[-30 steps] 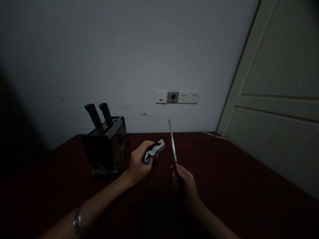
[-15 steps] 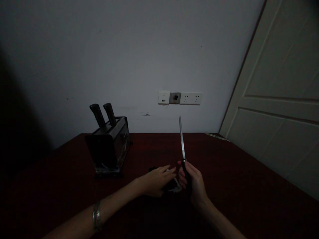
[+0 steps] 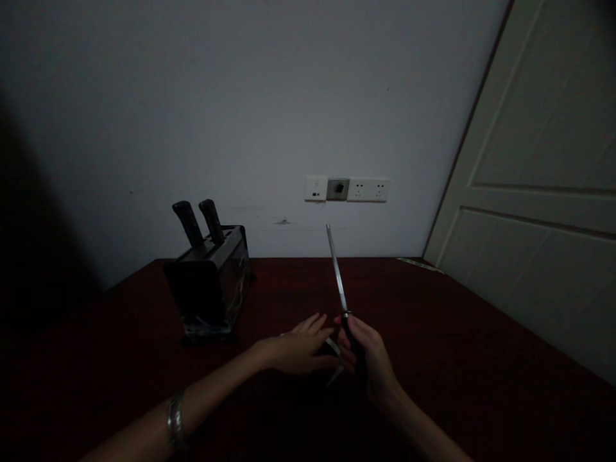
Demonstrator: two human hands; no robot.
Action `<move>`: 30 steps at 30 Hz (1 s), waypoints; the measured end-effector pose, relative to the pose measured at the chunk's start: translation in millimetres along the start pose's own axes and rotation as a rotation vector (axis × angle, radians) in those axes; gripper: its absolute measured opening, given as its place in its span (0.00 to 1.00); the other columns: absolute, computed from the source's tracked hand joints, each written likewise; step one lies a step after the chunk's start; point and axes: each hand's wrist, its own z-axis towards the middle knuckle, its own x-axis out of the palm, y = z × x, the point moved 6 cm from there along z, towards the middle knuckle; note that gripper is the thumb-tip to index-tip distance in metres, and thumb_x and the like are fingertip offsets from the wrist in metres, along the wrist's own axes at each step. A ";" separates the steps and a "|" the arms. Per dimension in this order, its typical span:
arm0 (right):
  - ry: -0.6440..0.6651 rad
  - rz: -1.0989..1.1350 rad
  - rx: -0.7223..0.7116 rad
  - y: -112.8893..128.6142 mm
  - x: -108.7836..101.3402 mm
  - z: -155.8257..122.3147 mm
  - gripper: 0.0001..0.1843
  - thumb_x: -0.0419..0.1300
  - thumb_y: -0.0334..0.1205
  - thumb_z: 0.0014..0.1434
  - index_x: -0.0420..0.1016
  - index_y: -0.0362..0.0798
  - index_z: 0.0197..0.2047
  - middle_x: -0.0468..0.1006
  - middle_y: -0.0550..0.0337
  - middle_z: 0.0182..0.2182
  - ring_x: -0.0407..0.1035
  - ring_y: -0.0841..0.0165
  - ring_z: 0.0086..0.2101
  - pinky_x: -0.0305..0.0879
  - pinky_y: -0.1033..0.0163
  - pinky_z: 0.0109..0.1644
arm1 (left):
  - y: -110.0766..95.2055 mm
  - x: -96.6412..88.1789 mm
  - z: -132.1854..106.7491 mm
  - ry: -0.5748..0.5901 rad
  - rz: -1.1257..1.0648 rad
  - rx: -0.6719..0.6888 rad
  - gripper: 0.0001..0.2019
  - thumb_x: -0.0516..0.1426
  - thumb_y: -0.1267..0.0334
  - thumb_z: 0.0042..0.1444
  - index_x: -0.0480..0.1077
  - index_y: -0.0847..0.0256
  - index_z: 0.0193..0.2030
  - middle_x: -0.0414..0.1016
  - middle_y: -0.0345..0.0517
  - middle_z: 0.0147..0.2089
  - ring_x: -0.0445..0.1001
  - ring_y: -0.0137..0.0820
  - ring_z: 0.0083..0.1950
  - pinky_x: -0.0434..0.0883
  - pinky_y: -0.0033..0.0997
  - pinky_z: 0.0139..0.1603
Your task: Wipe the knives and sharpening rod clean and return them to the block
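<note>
My right hand is wrapped round the black handle of a honing steel, whose thin metal rod points up and slightly left. Just left of it, my left hand is spread flat with its fingers stretched toward the right hand. Under and beside those fingers shows a pale, curved strip of something mostly hidden; in the dim light I cannot make out what it is. To the left stands a black knife block with two dark knife handles sticking up from its top.
Everything rests on a dark red wooden table pushed against a grey wall. Wall sockets sit above the table's back edge. A pale panelled door slants along the right side. A thin strip lies at the back right corner.
The honing steel has tilted left and its tip has shifted left. My left hand has spread flatter over the item beneath it, covering its dark part; the knife block is unchanged.
</note>
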 end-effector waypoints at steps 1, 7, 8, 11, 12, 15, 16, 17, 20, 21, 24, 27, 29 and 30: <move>0.007 -0.007 -0.002 0.1 0.6 -0.3 0.17 0.63 0.50 0.47 0.69 0.44 0.31 0.62 0.71 0.14 0.50 0.81 0.11 0.47 0.75 0.11 | -1.3 -8.8 -1.1 -0.083 0.027 -0.008 0.33 0.46 0.45 0.57 0.48 0.60 0.64 0.39 0.57 0.68 0.36 0.46 0.68 0.49 0.53 0.62; 0.041 -0.007 -0.012 4.8 6.8 -0.4 0.17 0.65 0.49 0.45 0.71 0.44 0.31 0.66 0.69 0.15 0.54 0.80 0.11 0.50 0.74 0.12 | -17.7 -69.4 -26.3 -0.674 0.243 -0.013 0.11 0.48 0.67 0.58 0.66 0.64 0.46 0.67 0.52 0.49 0.66 0.36 0.52 0.66 0.40 0.50; 0.041 -0.005 -0.020 6.6 7.9 -0.5 0.17 0.65 0.48 0.44 0.71 0.44 0.31 0.68 0.68 0.15 0.56 0.79 0.12 0.52 0.73 0.13 | -22.7 -77.4 -32.5 -0.757 0.254 0.013 0.09 0.48 0.68 0.57 0.66 0.64 0.44 0.68 0.50 0.45 0.67 0.34 0.48 0.68 0.37 0.47; 0.034 0.017 -0.031 12.5 10.4 -1.7 0.16 0.67 0.46 0.43 0.73 0.43 0.31 0.73 0.62 0.18 0.66 0.73 0.17 0.63 0.68 0.21 | -41.9 -90.5 -50.4 -0.947 0.307 0.187 0.07 0.49 0.72 0.55 0.66 0.64 0.40 0.69 0.48 0.38 0.68 0.32 0.41 0.70 0.33 0.40; 0.033 0.028 -0.030 14.5 11.1 -2.4 0.16 0.68 0.45 0.42 0.73 0.43 0.31 0.75 0.60 0.19 0.68 0.70 0.20 0.65 0.66 0.24 | -50.0 -89.6 -55.1 -0.981 0.352 0.279 0.07 0.49 0.72 0.55 0.66 0.65 0.39 0.69 0.48 0.37 0.68 0.31 0.40 0.70 0.33 0.39; 0.030 0.046 -0.017 19.6 12.0 -5.3 0.15 0.69 0.43 0.41 0.75 0.43 0.31 0.78 0.57 0.22 0.70 0.69 0.22 0.65 0.65 0.27 | -74.7 -69.4 -62.5 -0.952 0.561 0.593 0.08 0.50 0.72 0.55 0.67 0.66 0.39 0.71 0.48 0.37 0.68 0.31 0.39 0.71 0.32 0.40; 0.032 0.037 -0.015 21.1 12.2 -6.3 0.15 0.69 0.43 0.40 0.75 0.43 0.31 0.78 0.57 0.23 0.70 0.69 0.22 0.64 0.66 0.27 | -81.1 -59.1 -62.7 -0.914 0.643 0.676 0.08 0.50 0.72 0.55 0.68 0.67 0.40 0.72 0.48 0.37 0.69 0.31 0.40 0.70 0.33 0.42; 0.040 0.025 -0.010 22.1 12.6 -7.2 0.15 0.69 0.43 0.40 0.76 0.44 0.31 0.79 0.56 0.25 0.71 0.68 0.23 0.64 0.66 0.28 | -86.0 -48.8 -62.0 -0.873 0.724 0.738 0.08 0.50 0.71 0.56 0.69 0.67 0.40 0.72 0.48 0.38 0.69 0.31 0.41 0.70 0.33 0.45; 0.092 0.000 0.024 22.0 16.4 -9.8 0.15 0.68 0.46 0.43 0.75 0.44 0.31 0.81 0.52 0.30 0.73 0.64 0.29 0.65 0.64 0.32 | -92.3 -26.5 -56.4 -0.780 0.910 0.798 0.10 0.51 0.68 0.57 0.70 0.67 0.41 0.73 0.48 0.40 0.70 0.32 0.43 0.68 0.32 0.50; 0.108 0.002 0.037 21.5 18.0 -10.8 0.16 0.67 0.46 0.44 0.75 0.44 0.32 0.81 0.51 0.32 0.74 0.63 0.31 0.66 0.63 0.35 | -92.6 -22.6 -54.9 -0.764 0.942 0.802 0.10 0.51 0.68 0.57 0.70 0.66 0.42 0.73 0.47 0.41 0.70 0.32 0.43 0.68 0.32 0.50; 0.129 0.014 0.057 20.5 21.4 -13.5 0.17 0.67 0.47 0.43 0.75 0.43 0.32 0.81 0.48 0.34 0.74 0.62 0.36 0.66 0.61 0.41 | -90.7 -18.4 -52.1 -0.735 0.973 0.805 0.11 0.50 0.66 0.58 0.70 0.62 0.44 0.73 0.45 0.43 0.69 0.32 0.45 0.66 0.34 0.52; 0.146 0.032 0.084 17.1 22.4 -14.7 0.16 0.66 0.48 0.45 0.76 0.43 0.33 0.81 0.48 0.36 0.74 0.62 0.37 0.66 0.60 0.43 | -90.7 -18.3 -50.7 -0.704 1.010 0.795 0.13 0.48 0.64 0.59 0.68 0.57 0.48 0.72 0.44 0.48 0.67 0.35 0.49 0.64 0.37 0.56; 0.154 0.048 0.127 11.0 19.9 -12.9 0.16 0.64 0.48 0.47 0.76 0.44 0.34 0.81 0.48 0.36 0.74 0.62 0.38 0.66 0.60 0.44 | -94.2 -17.0 -49.9 -0.655 1.048 0.814 0.13 0.48 0.64 0.59 0.69 0.57 0.47 0.71 0.44 0.50 0.67 0.35 0.50 0.63 0.37 0.56; 0.159 0.053 0.153 6.9 17.9 -11.0 0.15 0.64 0.48 0.48 0.76 0.44 0.33 0.81 0.48 0.35 0.74 0.62 0.38 0.66 0.60 0.44 | -96.7 -16.4 -49.5 -0.622 1.056 0.831 0.13 0.48 0.65 0.59 0.70 0.57 0.46 0.71 0.44 0.50 0.67 0.35 0.49 0.64 0.37 0.56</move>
